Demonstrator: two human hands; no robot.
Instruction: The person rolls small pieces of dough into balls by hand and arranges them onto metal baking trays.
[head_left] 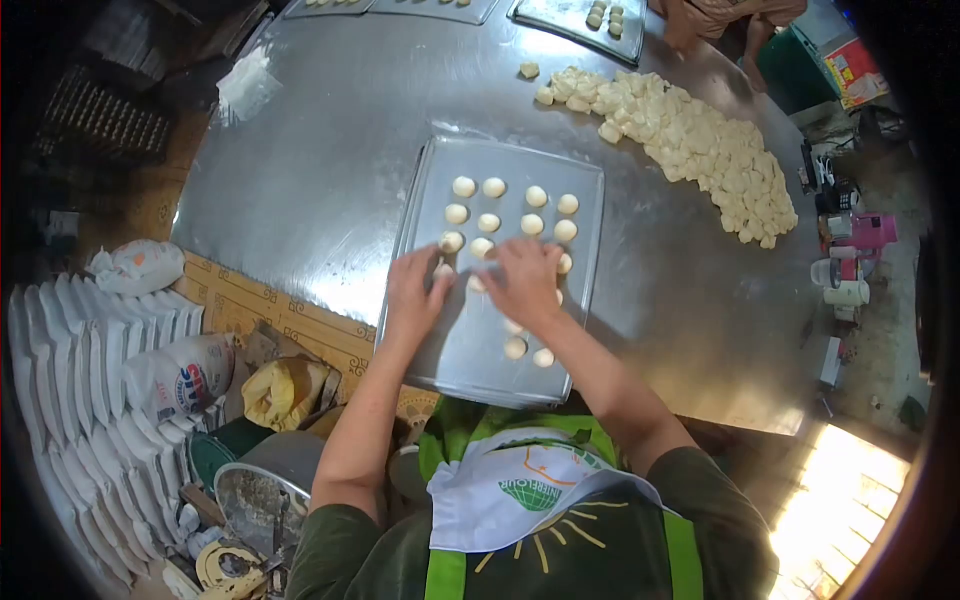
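Small round dough balls sit in rows on a metal tray right in front of me. My left hand is over the tray's left side, its thumb and fingertips curled around a dough ball. Another ball lies just beyond those fingertips. My right hand reaches over the middle of the tray, with its thumb and fingertips at a dough ball. That hand partly hides balls beneath it. Nearer to me, two more balls lie beside my right forearm.
A long heap of cut dough pieces spreads across the steel table at the right. Another tray with dough balls stands at the far edge, near another person. Stacked white sacks and a metal pot are at lower left.
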